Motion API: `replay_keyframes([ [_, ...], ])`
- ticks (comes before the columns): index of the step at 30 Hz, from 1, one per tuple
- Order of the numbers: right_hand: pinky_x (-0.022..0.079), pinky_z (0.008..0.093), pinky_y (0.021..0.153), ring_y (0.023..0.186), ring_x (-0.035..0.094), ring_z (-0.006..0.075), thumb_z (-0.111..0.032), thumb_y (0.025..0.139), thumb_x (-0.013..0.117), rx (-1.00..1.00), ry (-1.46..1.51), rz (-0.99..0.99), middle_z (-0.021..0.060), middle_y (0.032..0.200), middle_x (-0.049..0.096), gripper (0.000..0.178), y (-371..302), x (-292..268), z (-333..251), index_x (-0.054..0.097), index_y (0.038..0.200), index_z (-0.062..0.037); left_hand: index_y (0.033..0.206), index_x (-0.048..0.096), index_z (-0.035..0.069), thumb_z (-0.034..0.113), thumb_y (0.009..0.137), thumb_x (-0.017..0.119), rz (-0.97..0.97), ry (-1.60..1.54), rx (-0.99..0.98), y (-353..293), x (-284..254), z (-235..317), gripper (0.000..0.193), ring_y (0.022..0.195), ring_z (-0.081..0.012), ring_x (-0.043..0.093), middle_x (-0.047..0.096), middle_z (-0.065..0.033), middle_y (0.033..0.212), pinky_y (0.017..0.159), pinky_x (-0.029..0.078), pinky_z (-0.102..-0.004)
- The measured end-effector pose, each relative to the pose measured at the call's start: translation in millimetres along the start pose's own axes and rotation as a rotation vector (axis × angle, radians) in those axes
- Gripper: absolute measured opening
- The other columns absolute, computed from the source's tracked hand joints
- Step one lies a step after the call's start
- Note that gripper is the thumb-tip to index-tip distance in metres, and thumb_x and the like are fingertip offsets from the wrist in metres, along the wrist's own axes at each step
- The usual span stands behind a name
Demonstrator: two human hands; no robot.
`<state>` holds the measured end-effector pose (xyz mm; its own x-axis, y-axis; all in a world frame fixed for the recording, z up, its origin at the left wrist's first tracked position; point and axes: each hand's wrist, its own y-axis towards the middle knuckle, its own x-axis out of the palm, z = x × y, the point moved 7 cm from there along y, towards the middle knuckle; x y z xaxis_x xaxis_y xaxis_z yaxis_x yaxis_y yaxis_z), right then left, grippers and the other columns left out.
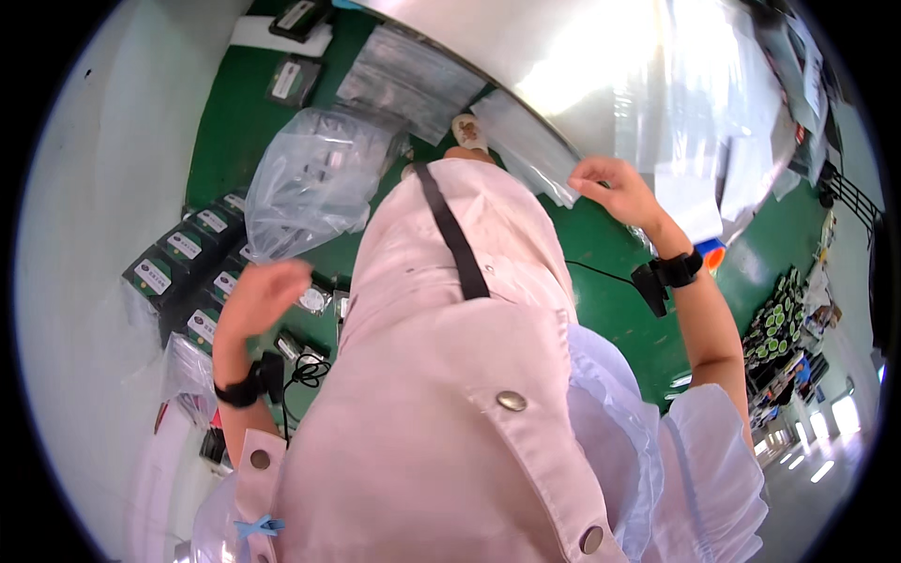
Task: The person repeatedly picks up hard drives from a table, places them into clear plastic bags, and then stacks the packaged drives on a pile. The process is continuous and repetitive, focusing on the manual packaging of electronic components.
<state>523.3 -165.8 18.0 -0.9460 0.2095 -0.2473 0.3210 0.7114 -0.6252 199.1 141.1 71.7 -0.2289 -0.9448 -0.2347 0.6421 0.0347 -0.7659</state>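
My left hand (267, 293) is raised at the left, beside a large clear plastic bag (314, 183) and above dark packaged boxes (183, 246). Motion smears its fingers, so their pose is unclear, and no held thing shows. On the right, my right hand (615, 188) hovers by the edge of a shiny pale table (526, 47). Its fingers are loosely curled with a gap at the thumb, and I see nothing in them. Close below its fingertips lies the end of a clear plastic sheet (526, 150); whether they touch is unclear.
Another clear plastic sheet (408, 83) covers part of the green floor (619, 328). Dark packs (293, 83) lie at the far left by a white wall (103, 188). Plastic film and white papers (690, 192) rest on the table's right side. Black cables run from both wrist bands.
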Motion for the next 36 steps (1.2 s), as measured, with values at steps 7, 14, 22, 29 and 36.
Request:
replay_keyframes([
  [7,0.043,0.0221,0.069,0.075,0.054,0.0069,-0.021,0.084,0.062,-0.304,0.279,0.052,0.0017,0.079,0.061,0.02,-44.5,-15.3,-130.3,0.062,0.088,-0.0015,0.12,0.053,0.004,0.021,0.085,0.058,-0.448,-0.008,0.793,110.3,123.5,223.4,0.039,0.088,-0.0167,0.057,0.061,-0.0079,0.096,0.078,0.046,-0.0291],
  [14,0.043,0.0262,0.077,0.081,0.054,0.0122,-0.014,0.088,0.054,-0.49,0.499,-0.172,0.0046,0.085,0.058,0.014,-42.7,32.2,-221.4,0.056,0.092,-0.0006,0.127,0.043,0.0,0.031,0.08,0.064,-0.924,0.369,1.041,133.5,315.2,268.7,0.061,0.101,-0.0253,0.054,0.056,-0.0157,0.113,0.086,0.042,-0.0325],
  [22,0.045,0.0274,0.077,0.082,0.058,0.0134,-0.016,0.088,0.053,0.188,0.502,-0.156,0.0037,0.088,0.062,0.016,-82.9,42.8,87.5,0.059,0.098,-0.0042,0.093,0.059,0.001,0.018,0.089,0.053,-1.502,0.082,0.897,0.5,343.4,325.2,0.019,0.079,-0.0089,0.054,0.062,-0.0018,0.087,0.073,0.044,-0.0261],
  [29,0.047,0.027,0.073,0.076,0.059,0.0148,-0.015,0.087,0.054,0.539,0.474,-0.231,0.0054,0.083,0.062,0.017,-189.7,95.2,145.6,0.058,0.097,-0.0024,0.08,0.064,0.001,0.023,0.083,0.054,-1.04,0.398,0.952,58.9,301.4,315.1,0.025,0.068,-0.0136,0.059,0.064,-0.0066,0.076,0.061,0.047,-0.0303],
  [36,0.048,0.0266,0.068,0.071,0.059,0.0161,-0.015,0.086,0.054,0.603,0.367,-0.231,0.0071,0.077,0.061,0.018,-230.4,73.3,135.8,0.057,0.097,-0.0006,0.099,0.063,0.002,0.025,0.082,0.057,-1.066,0.315,1.032,37.0,285.2,325.6,0.029,0.077,-0.0181,0.061,0.066,-0.0111,0.084,0.068,0.047,-0.0319],
])
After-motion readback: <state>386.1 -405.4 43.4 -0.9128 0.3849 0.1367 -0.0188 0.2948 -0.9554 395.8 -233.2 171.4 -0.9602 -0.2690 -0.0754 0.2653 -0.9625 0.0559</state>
